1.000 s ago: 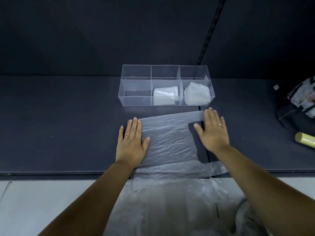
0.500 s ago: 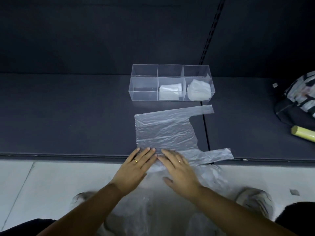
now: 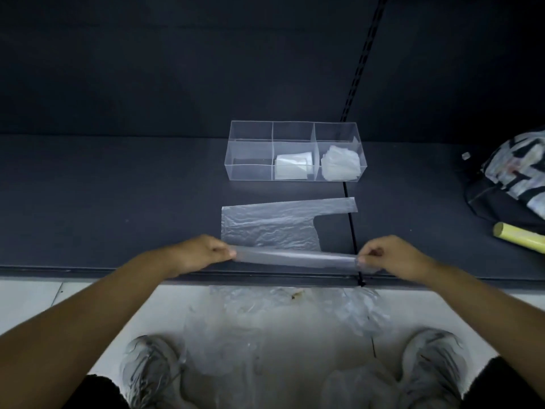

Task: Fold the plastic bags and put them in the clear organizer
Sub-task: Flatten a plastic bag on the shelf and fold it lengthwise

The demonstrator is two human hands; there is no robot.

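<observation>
One bag (image 3: 265, 228) lies flat on the dark shelf (image 3: 118, 202), just in front of the organizer (image 3: 250, 172) and apart from it. Its two handles point right: the far one lies flat across the shelf seam, and the near one is lifted. Two hands work it. The left hand (image 3: 203, 252) pinches the near left corner between thumb and curled fingers. The right hand (image 3: 392, 255) pinches the end of the near handle in the same way. Between them the near edge is raised off the shelf and drawn taut into one long strip, while the rest of the bag lies on the shelf.

The organizer has three compartments in a row. The middle one holds one folded bag (image 3: 292, 166). The right one holds a stack (image 3: 339, 166) of folded bags; their number cannot be told.

Below the shelf edge, a heap (image 3: 265, 320) of loose clear bags lies on the pale floor (image 3: 29, 299) between two grey shoes (image 3: 150, 367); these cannot be counted either. At the right of the shelf sit one patterned backpack (image 3: 513, 178) and, just in front of it, one yellow-green tube (image 3: 519, 236).
</observation>
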